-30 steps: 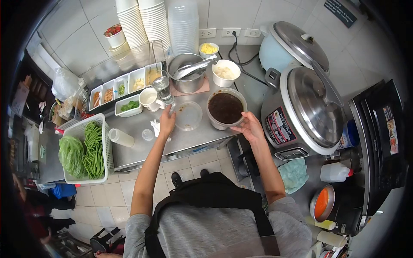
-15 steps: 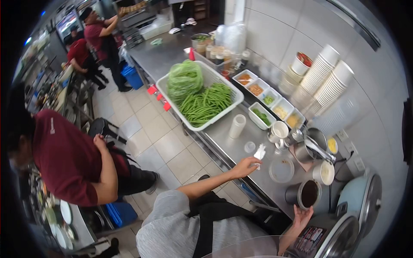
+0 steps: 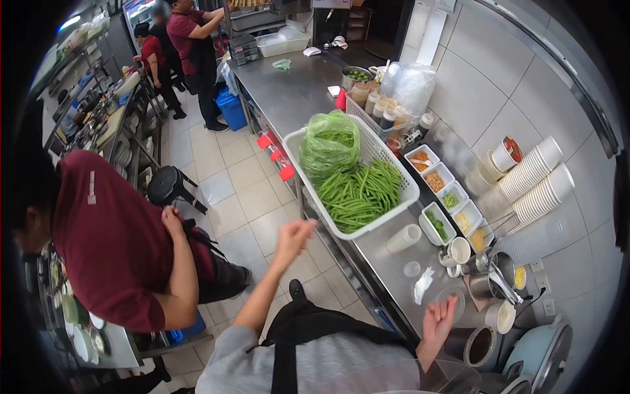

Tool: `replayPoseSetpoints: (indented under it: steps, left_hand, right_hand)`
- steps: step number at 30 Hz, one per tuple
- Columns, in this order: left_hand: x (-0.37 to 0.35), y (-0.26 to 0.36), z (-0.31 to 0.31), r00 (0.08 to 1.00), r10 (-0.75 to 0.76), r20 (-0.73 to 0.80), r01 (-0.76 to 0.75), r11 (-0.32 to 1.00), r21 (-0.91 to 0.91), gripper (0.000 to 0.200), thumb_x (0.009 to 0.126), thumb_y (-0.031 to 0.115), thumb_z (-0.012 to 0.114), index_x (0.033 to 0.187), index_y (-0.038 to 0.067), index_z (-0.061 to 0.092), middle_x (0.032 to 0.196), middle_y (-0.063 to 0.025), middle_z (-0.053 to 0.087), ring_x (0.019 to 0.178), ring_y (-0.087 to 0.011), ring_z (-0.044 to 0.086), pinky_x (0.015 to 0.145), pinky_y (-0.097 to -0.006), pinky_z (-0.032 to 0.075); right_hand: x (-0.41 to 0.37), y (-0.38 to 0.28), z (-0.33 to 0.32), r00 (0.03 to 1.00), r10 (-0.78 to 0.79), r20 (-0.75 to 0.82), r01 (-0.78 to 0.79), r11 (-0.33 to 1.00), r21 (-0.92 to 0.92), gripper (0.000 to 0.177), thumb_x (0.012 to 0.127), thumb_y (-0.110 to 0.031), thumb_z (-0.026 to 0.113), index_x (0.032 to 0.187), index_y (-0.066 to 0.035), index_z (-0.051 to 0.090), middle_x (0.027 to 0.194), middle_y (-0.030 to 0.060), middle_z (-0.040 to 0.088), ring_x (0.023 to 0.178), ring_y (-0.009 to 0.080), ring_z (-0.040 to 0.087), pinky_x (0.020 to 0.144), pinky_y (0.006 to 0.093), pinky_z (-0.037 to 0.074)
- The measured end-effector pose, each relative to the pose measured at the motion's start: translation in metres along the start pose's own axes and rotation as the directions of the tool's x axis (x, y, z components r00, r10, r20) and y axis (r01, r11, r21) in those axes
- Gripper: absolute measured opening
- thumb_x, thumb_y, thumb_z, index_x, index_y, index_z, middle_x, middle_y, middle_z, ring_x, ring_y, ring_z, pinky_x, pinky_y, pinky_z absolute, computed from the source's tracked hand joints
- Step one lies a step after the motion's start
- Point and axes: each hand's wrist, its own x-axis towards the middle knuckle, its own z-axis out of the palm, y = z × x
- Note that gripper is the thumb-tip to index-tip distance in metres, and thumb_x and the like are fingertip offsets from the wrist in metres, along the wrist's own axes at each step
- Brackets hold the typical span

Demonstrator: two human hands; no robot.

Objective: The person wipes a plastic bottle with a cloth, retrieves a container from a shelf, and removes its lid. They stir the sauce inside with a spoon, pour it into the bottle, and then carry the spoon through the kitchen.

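My left hand (image 3: 294, 244) is raised over the tiled floor, just off the counter's front edge; motion blurs its bent fingers. Lower right, my right hand (image 3: 438, 322) holds nothing, its fingers loosely bent and apart. It overlaps a round clear lid (image 3: 458, 303) in this view and is close to a dark-filled container (image 3: 481, 345). A crumpled white tissue (image 3: 424, 285) lies on the counter, with a small clear cup (image 3: 412, 268) and a white cylindrical container (image 3: 404, 239) nearby. Green beans (image 3: 361, 196) and a green plastic bag (image 3: 329, 146) fill a white basket (image 3: 407, 203).
Small white trays of chopped ingredients (image 3: 450, 199) line the wall side. Stacked paper cups (image 3: 535, 177), metal pots (image 3: 504, 266) and a rice cooker (image 3: 538, 358) stand at the right. A person in maroon (image 3: 111, 243) stands close on the left, near a black stool (image 3: 169, 186).
My left hand has left the tissue and swung left, away from the counter. My right hand has let go of the dark-filled container and moved up-left. The view has shifted.
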Motion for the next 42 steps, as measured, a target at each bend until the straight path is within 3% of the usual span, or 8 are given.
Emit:
replayPoseSetpoints:
  steps: [2,4,7,10,11,14,23,42]
  left_hand:
    - [0.024,0.011,-0.052,0.984,0.073,-0.162,-0.078,0.997,-0.026,0.039,0.088,0.033,0.056,0.058,0.008,0.053,0.046,0.0041,0.044,0.036,-0.0024,0.037,0.031,-0.0194,0.025]
    - [0.043,0.025,-0.099,0.933,0.186,-0.308,-0.213,0.976,-0.054,0.041,0.090,0.030,0.053,0.055,0.010,0.048,0.045,0.0045,0.042,0.034,-0.0023,0.034,0.030,-0.0194,0.022]
    - [0.072,0.053,-0.154,0.808,0.256,-0.531,-0.359,0.928,-0.098,0.040,0.092,0.027,0.050,0.056,0.009,0.046,0.045,0.0032,0.041,0.033,-0.0023,0.032,0.030,-0.0185,0.019]
    - [0.105,0.070,-0.196,0.719,0.296,-0.630,-0.527,0.822,-0.216,0.036,0.093,0.022,0.048,0.061,0.007,0.046,0.050,0.0011,0.043,0.035,-0.0024,0.032,0.031,-0.0170,0.020]
    - [0.118,0.078,-0.202,0.695,0.294,-0.656,-0.579,0.770,-0.268,0.034,0.094,0.020,0.046,0.062,0.008,0.045,0.053,0.0006,0.044,0.037,-0.0026,0.032,0.032,-0.0166,0.021]
    - [0.161,0.080,-0.211,0.676,0.336,-0.656,-0.631,0.724,-0.279,0.035,0.094,0.020,0.046,0.061,0.009,0.044,0.051,0.0011,0.043,0.036,-0.0027,0.031,0.032,-0.0173,0.021]
    - [0.321,0.063,-0.154,0.896,0.241,-0.373,-0.383,0.845,-0.372,0.037,0.094,0.024,0.047,0.060,0.009,0.043,0.048,0.0029,0.038,0.038,-0.0033,0.030,0.034,-0.0187,0.020]
    - [0.649,0.014,-0.170,0.980,0.170,-0.099,-0.191,0.942,-0.276,0.042,0.092,0.028,0.050,0.055,0.009,0.043,0.044,0.0033,0.037,0.036,-0.0018,0.029,0.034,-0.0180,0.020]
  right_hand:
    - [0.030,0.026,0.053,0.981,0.027,0.191,-0.012,0.997,-0.078,0.030,0.096,-0.029,0.040,0.075,-0.010,0.045,0.052,-0.0021,0.025,0.047,0.0085,0.027,0.057,0.0251,0.032]
    - [0.061,0.054,0.082,0.909,0.052,0.414,-0.028,0.998,-0.063,0.017,0.096,-0.022,0.040,0.096,-0.009,0.052,0.062,-0.0004,0.043,0.050,0.0094,0.035,0.060,0.0280,0.036]
    - [0.066,0.106,0.161,0.981,-0.059,0.186,0.114,0.946,-0.303,0.041,0.091,-0.013,0.045,0.131,-0.012,0.036,0.089,0.0059,0.055,0.063,0.0113,0.048,0.067,0.0311,0.042]
    - [0.083,0.141,0.177,0.958,0.085,0.274,0.009,0.946,-0.324,0.069,0.086,-0.007,0.048,0.143,-0.014,0.011,0.111,0.0102,0.052,0.075,0.0142,0.052,0.073,0.0330,0.044]
    - [0.087,0.154,0.180,0.957,0.093,0.274,0.001,0.946,-0.325,0.063,0.086,-0.009,0.050,0.140,-0.013,0.019,0.109,0.0109,0.053,0.076,0.0155,0.053,0.072,0.0321,0.044]
    - [0.103,0.179,0.183,0.959,0.179,0.218,-0.104,0.943,-0.315,0.060,0.086,-0.009,0.050,0.139,-0.011,0.021,0.108,0.0115,0.053,0.077,0.0164,0.053,0.072,0.0312,0.045]
    - [0.195,0.241,0.216,0.994,-0.013,0.105,0.050,0.930,-0.365,0.016,0.090,-0.014,0.050,0.104,-0.007,0.051,0.084,0.0049,0.057,0.073,0.0127,0.055,0.069,0.0289,0.048]
    - [0.332,0.345,0.346,0.903,-0.418,-0.096,0.289,0.760,-0.583,0.010,0.090,-0.013,0.050,0.094,-0.004,0.054,0.077,0.0048,0.057,0.066,0.0114,0.054,0.064,0.0255,0.049]
